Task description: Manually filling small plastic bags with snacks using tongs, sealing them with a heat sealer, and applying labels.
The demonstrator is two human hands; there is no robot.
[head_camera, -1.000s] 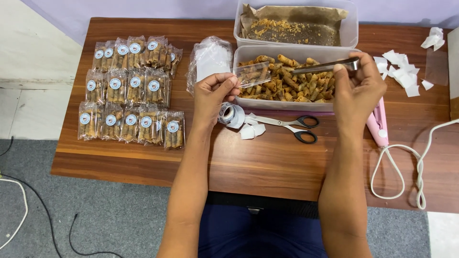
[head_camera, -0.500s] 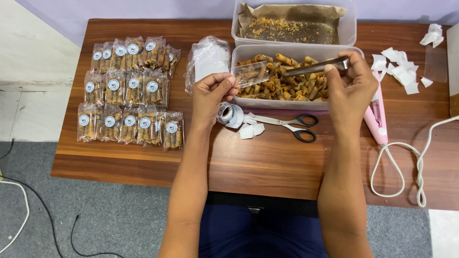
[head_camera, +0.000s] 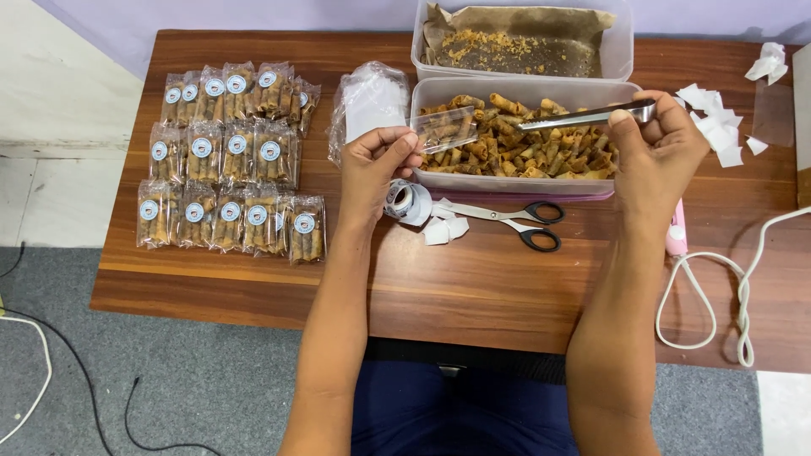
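My left hand (head_camera: 377, 165) holds a small clear plastic bag (head_camera: 445, 128) with a few fried rolls in it, at the left end of a clear tub (head_camera: 524, 185) full of small fried rolls. My right hand (head_camera: 659, 152) grips metal tongs (head_camera: 585, 116) whose tips reach over the rolls toward the bag's mouth. Both hands hover over the tub's near edge.
Rows of sealed snack packs with round stickers (head_camera: 228, 160) lie at the table's left. A stack of empty clear bags (head_camera: 369, 101), a sticker roll (head_camera: 404, 201), black-handled scissors (head_camera: 515, 221), a crumb-lined second tub (head_camera: 524, 38), paper scraps (head_camera: 714, 122), a pink tool (head_camera: 677, 236) and white cord (head_camera: 726, 287) surround them.
The tongs have shifted slightly, their tips now lying closer to the bag's opening. My left hand keeps the bag in about the same place.
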